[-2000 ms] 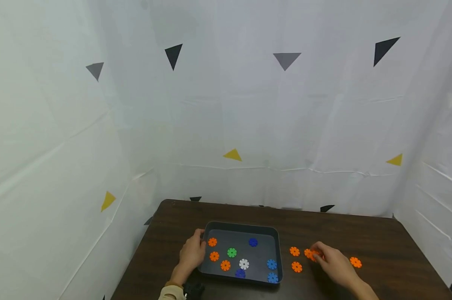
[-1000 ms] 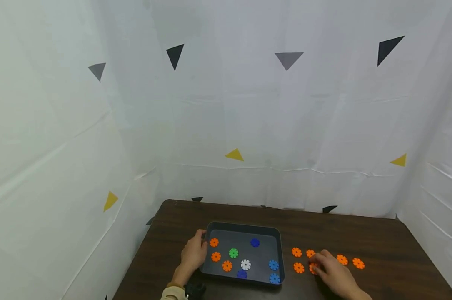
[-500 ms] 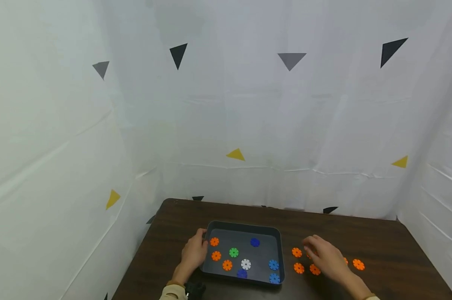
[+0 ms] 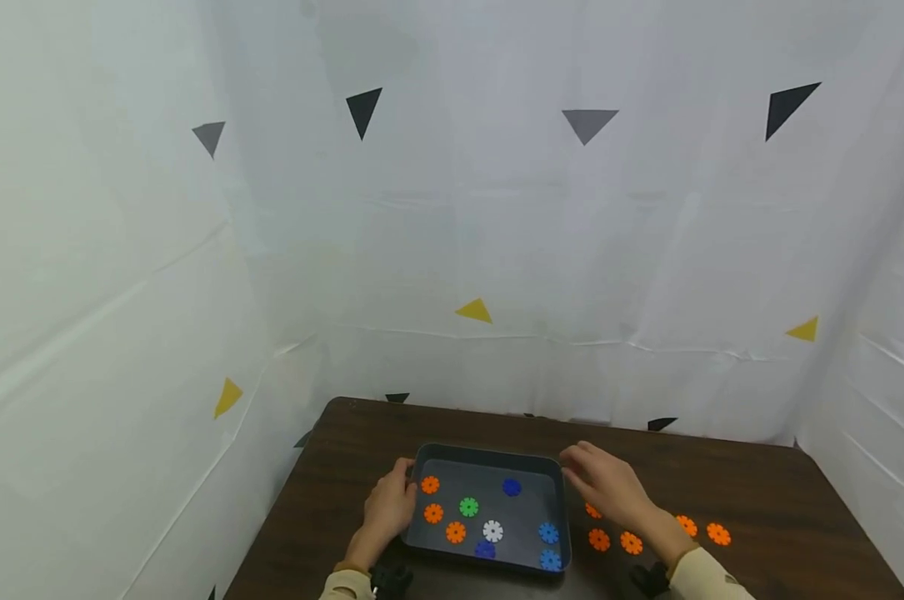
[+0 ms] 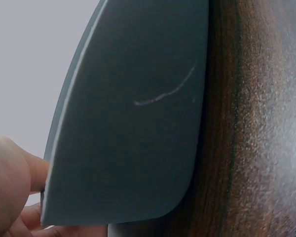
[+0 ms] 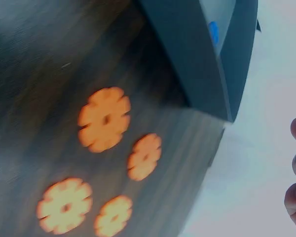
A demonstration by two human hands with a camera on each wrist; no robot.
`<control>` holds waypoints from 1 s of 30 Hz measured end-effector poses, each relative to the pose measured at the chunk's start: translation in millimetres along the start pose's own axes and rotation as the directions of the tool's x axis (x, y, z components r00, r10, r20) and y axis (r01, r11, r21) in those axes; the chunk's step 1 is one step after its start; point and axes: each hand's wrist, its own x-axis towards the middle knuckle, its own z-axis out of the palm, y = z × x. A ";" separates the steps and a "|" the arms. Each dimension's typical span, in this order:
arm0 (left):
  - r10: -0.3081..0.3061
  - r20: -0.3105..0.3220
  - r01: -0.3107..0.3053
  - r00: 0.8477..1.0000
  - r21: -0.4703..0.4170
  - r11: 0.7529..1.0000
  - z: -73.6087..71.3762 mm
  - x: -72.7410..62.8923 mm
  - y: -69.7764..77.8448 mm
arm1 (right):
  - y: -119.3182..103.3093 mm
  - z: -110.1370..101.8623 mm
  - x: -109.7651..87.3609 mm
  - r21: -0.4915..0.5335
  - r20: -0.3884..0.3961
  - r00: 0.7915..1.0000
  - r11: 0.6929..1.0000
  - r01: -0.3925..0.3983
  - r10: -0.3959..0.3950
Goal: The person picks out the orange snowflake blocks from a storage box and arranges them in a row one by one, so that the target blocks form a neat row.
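A dark grey tray [image 4: 487, 454] holds flat notched discs: an orange disc [image 4: 455, 532] among several orange ones, a green disc [image 4: 469, 507], a white disc [image 4: 492, 531] and several blue ones. My left hand [image 4: 388, 502] grips the tray's left wall, thumb and fingers on either side of the rim in the left wrist view. Over the table, my right hand [image 4: 609, 485] is at the tray's far right corner, fingers loosely bent. Its fingertips show at the edge of the right wrist view, with nothing seen in them; whether they touch the rim is unclear.
Several loose orange discs [image 6: 104, 119] lie on the brown wooden table [image 4: 369, 417] right of the tray, one partly hidden by my right hand. A white sheet [image 4: 437, 208] with printed triangles surrounds the table at the back and sides.
My right hand leaves the loose orange discs, which now stand in two short rows plus further ones rightward, and moves up and left to the tray. The left hand keeps its grip.
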 end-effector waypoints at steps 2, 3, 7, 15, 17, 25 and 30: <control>0.000 0.007 0.000 1.000 -0.002 1.000 0.3 -0.5 0.8 | -4.1 3.0 7.0 0.002 0.016 1.000 1.000 0.006 -0.006; 0.001 0.011 -0.001 1.000 -0.005 1.000 0.5 -1.0 1.2 | -5.9 4.9 10.3 0.003 0.026 1.000 1.000 0.010 -0.010; 0.009 0.018 -0.009 1.000 -0.024 1.000 1.6 -3.0 2.5 | -13.7 14.1 25.0 0.006 0.044 0.998 0.999 0.052 -0.053; 0.019 0.005 -0.019 1.000 -0.007 1.000 5.2 -2.5 4.6 | -35.1 29.3 52.4 0.029 0.057 0.985 0.987 0.160 -0.162; 0.017 0.005 -0.017 1.000 -0.009 1.000 5.7 -2.6 5.4 | -39.1 33.6 56.5 0.022 0.071 0.978 0.980 0.195 -0.197; 0.014 -0.009 -0.014 1.000 0.003 1.000 5.8 -3.5 7.5 | -50.6 47.7 65.0 0.004 0.125 0.952 0.960 0.282 -0.280; 0.014 -0.004 -0.014 1.000 0.009 1.000 6.2 -1.6 7.9 | -56.8 52.2 69.5 0.009 0.161 0.934 0.947 0.322 -0.319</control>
